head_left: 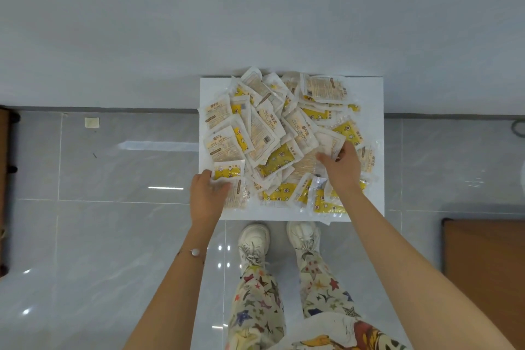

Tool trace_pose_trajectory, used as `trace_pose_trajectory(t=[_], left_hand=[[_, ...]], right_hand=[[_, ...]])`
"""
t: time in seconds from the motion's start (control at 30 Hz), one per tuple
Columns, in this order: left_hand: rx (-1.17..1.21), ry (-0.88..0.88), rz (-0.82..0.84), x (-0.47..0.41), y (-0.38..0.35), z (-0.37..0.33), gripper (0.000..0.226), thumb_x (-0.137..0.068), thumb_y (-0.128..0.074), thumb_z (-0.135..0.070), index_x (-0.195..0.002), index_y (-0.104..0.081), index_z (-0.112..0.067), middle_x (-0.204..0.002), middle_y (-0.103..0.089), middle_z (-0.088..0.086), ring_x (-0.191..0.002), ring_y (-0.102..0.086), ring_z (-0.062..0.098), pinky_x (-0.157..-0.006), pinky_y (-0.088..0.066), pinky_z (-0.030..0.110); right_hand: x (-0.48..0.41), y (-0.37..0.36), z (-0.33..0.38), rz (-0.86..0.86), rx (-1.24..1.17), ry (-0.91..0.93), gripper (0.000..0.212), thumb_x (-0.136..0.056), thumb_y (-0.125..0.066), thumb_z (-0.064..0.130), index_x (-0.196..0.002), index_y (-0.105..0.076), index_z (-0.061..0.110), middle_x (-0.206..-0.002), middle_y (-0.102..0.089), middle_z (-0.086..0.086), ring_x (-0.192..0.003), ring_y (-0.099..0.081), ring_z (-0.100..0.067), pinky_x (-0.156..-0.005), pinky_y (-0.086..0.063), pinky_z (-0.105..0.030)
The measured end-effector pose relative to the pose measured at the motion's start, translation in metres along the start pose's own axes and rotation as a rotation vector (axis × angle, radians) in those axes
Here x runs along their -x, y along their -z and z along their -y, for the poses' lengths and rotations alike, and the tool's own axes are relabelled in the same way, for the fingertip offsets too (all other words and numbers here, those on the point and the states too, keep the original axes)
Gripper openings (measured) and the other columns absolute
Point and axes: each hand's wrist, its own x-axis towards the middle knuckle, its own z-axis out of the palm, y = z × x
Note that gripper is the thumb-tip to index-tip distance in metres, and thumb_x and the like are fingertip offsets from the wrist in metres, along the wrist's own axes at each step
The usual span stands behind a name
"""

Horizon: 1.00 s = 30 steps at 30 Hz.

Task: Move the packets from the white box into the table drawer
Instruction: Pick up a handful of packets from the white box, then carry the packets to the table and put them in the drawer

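A white box (369, 94) sits on the floor against the wall, heaped with several yellow-and-white packets (272, 133). My left hand (206, 196) reaches into the near left corner and its fingers curl round a packet (237, 193) at the heap's edge. My right hand (342, 167) is over the right middle of the heap, fingers pinching a pale packet (331, 140). The drawer is out of view.
I stand on grey glossy floor tiles, my white shoes (279, 239) just before the box's near edge. A brown wooden tabletop corner (485, 273) shows at the right. Dark wooden furniture (4, 179) lines the left edge. A small pale patch (92, 122) lies on the floor.
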Motion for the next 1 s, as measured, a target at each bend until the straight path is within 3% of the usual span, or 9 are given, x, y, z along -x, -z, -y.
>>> trace_pose_trajectory(t=[0.13,0.27,0.4,0.5,0.57,0.67,0.77,0.9,1.0], left_hand=[[0.031,-0.012,-0.061,0.018,0.011,0.003,0.019,-0.090,-0.061,-0.027,-0.096,-0.051,-0.012,-0.087,-0.062,0.001,-0.075,-0.062,0.022,-0.060,-0.051,0.035],[0.284,0.026,-0.189,0.039,0.026,0.005,0.028,-0.091,-0.061,-0.022,-0.118,-0.053,-0.018,-0.103,-0.063,-0.004,-0.087,-0.061,0.015,-0.067,-0.049,0.027],[0.601,0.140,-0.251,0.062,0.050,-0.006,0.032,-0.090,-0.061,-0.015,-0.116,-0.044,-0.022,-0.109,-0.059,-0.005,-0.096,-0.061,0.013,-0.071,-0.050,0.025],[0.773,0.187,-0.241,0.078,0.067,-0.013,0.037,-0.090,-0.061,-0.010,-0.118,-0.039,-0.019,-0.104,-0.057,-0.007,-0.093,-0.061,0.009,-0.061,-0.051,0.019],[0.855,0.167,-0.224,0.093,0.077,-0.018,0.039,-0.090,-0.062,-0.009,-0.121,-0.038,-0.016,-0.107,-0.058,-0.005,-0.094,-0.063,0.008,-0.060,-0.054,0.018],[0.961,0.146,-0.215,0.120,0.095,-0.025,0.042,-0.089,-0.065,-0.012,-0.124,-0.040,-0.013,-0.111,-0.061,0.000,-0.095,-0.067,0.014,-0.067,-0.058,0.026],[1.079,0.153,-0.238,0.150,0.119,-0.027,0.036,-0.088,-0.067,-0.013,-0.116,-0.046,-0.019,-0.111,-0.065,0.003,-0.095,-0.069,0.017,-0.074,-0.059,0.036],[1.200,0.197,-0.345,0.191,0.162,-0.013,0.040,-0.087,-0.068,-0.012,-0.120,-0.045,-0.012,-0.111,-0.065,0.004,-0.089,-0.070,0.013,-0.067,-0.058,0.027],[1.289,0.240,-0.406,0.219,0.200,0.010,0.040,-0.087,-0.068,-0.013,-0.119,-0.045,-0.014,-0.111,-0.065,0.005,-0.089,-0.071,0.015,-0.068,-0.059,0.031]], right_hand=[[0.006,0.012,-0.001,-0.102,-0.103,-0.013,0.033,-0.090,-0.064,0.012,-0.117,-0.046,0.011,-0.114,-0.061,-0.003,-0.101,-0.061,-0.018,-0.065,-0.046,-0.015],[0.017,0.034,0.003,-0.157,-0.156,0.005,0.034,-0.094,-0.059,0.011,-0.122,-0.039,0.009,-0.114,-0.062,-0.006,-0.094,-0.064,-0.015,-0.065,-0.051,-0.019],[0.038,0.054,0.029,-0.136,-0.242,0.041,0.047,-0.094,-0.059,0.010,-0.136,-0.036,0.011,-0.111,-0.061,0.001,-0.090,-0.063,-0.002,-0.072,-0.058,-0.026],[0.058,0.061,0.052,-0.049,-0.277,0.062,0.043,-0.093,-0.061,0.012,-0.130,-0.040,0.016,-0.111,-0.064,0.000,-0.097,-0.067,-0.013,-0.077,-0.059,-0.037],[0.075,0.060,0.069,0.045,-0.293,0.069,0.038,-0.092,-0.062,0.012,-0.123,-0.042,0.019,-0.109,-0.065,-0.003,-0.097,-0.068,-0.019,-0.069,-0.060,-0.033],[0.109,0.049,0.094,0.162,-0.259,0.110,0.037,-0.091,-0.063,0.011,-0.123,-0.044,0.016,-0.108,-0.066,-0.003,-0.095,-0.068,-0.019,-0.061,-0.058,-0.026],[0.149,0.033,0.119,0.270,-0.224,0.142,0.042,-0.090,-0.065,0.013,-0.126,-0.043,0.021,-0.109,-0.067,-0.002,-0.093,-0.069,-0.018,-0.070,-0.060,-0.036],[0.206,0.010,0.152,0.430,-0.152,0.197,0.041,-0.090,-0.065,0.012,-0.124,-0.044,0.022,-0.110,-0.067,-0.004,-0.091,-0.070,-0.018,-0.070,-0.060,-0.035],[0.252,-0.012,0.174,0.561,-0.100,0.231,0.040,-0.090,-0.065,0.009,-0.120,-0.044,0.025,-0.105,-0.068,-0.002,-0.088,-0.070,-0.016,-0.065,-0.060,-0.032]])
